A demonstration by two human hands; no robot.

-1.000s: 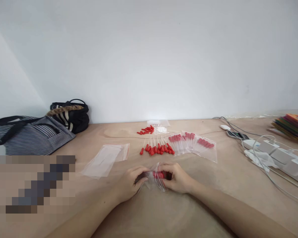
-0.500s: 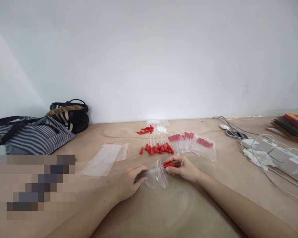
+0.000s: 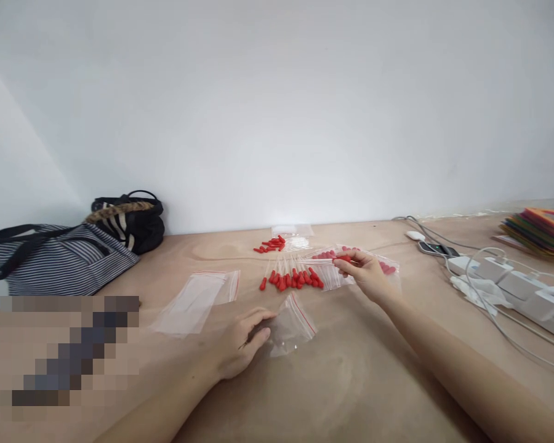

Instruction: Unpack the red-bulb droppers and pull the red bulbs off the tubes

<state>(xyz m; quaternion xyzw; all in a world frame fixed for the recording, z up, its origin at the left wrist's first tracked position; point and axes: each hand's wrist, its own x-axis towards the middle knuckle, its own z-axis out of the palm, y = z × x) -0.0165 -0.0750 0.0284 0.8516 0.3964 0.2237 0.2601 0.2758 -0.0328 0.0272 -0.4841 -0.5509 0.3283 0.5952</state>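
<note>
My left hand (image 3: 247, 341) pinches the left edge of a clear zip-lock bag (image 3: 290, 329), its red-lined mouth turned to the right; no droppers show inside. My right hand (image 3: 362, 271) is closed round the red bulbs of several droppers (image 3: 321, 261), their clear thin tubes pointing left. It hangs over packed bags of droppers (image 3: 388, 269), partly covering them. Just left of these lies a fan of loose droppers (image 3: 295, 280), red bulbs toward me.
Flat zip-lock bags (image 3: 191, 304) lie on the left. Loose red bulbs (image 3: 270, 245) and clear tubes (image 3: 298, 242) sit near the wall. A striped bag (image 3: 74, 261) stands far left; chargers in a power strip (image 3: 519, 283), cables and coloured sheets (image 3: 542, 231) are right.
My right hand has drawn the droppers away from the bag's mouth, moving up and right over the packed bags. My left hand has stayed on the bag.
</note>
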